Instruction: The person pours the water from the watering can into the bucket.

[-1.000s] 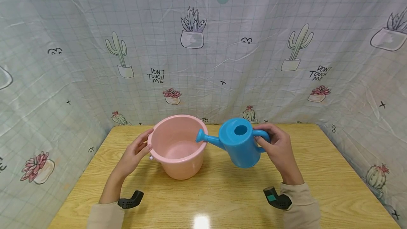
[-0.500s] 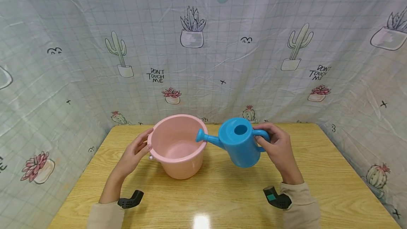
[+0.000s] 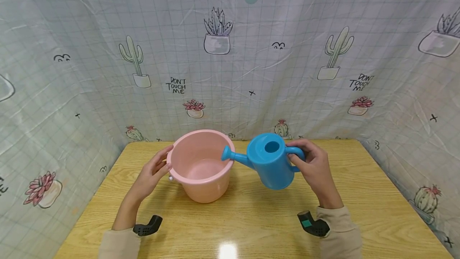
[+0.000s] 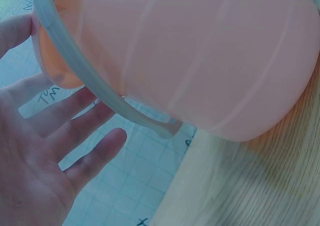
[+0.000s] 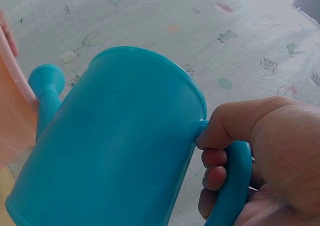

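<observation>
A pink bucket (image 3: 206, 191) with a grey-white handle (image 4: 95, 81) stands on the wooden table. My left hand (image 3: 149, 177) is at its left rim, thumb and fingers touching the edge; in the left wrist view the fingers look mostly straight, some behind the lowered handle. My right hand (image 3: 316, 167) grips the loop handle of a blue watering can (image 3: 274, 171), its fingers curled round it in the right wrist view. The can's spout points left, and its rose (image 3: 227, 153) hangs over the bucket's right rim. I can see no water coming out.
The wooden table (image 3: 223, 231) lies under both things. A cloth printed with cacti (image 3: 230, 75) hangs behind and along both sides. A black device (image 3: 148, 226) sits on each wrist.
</observation>
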### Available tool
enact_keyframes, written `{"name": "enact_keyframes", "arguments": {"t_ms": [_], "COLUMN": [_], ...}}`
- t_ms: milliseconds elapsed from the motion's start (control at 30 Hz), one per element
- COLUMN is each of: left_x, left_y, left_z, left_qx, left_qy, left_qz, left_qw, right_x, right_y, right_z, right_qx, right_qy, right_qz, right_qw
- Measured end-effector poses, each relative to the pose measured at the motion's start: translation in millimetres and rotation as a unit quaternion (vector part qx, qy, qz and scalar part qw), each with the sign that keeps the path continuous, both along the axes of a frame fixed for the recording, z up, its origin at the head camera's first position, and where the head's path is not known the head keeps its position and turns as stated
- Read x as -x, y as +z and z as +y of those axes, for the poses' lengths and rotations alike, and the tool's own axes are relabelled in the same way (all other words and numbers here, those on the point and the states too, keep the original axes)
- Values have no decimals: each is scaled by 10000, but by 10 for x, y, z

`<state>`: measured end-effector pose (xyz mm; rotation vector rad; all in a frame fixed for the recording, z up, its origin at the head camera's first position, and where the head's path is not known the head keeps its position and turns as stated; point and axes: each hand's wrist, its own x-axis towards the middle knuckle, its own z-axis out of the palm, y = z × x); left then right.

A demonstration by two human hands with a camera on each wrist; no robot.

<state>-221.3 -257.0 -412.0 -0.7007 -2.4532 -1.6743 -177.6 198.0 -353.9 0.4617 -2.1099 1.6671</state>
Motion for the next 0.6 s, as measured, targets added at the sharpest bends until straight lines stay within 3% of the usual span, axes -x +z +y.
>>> {"name": "enact_keyframes", "arguments": {"t_ms": [600], "left_x": [8], "left_y": [-19], "left_z": [5], "left_qx": [25], "left_qy": [-39], "left_qz": [109], "left_qw": [9999], "right_x": [-13], "right_y": [13], "right_z": [-7], "right_qx": [-25], "right_qy": [-22], "right_qz": [-30], "right_qw": [10000]}}
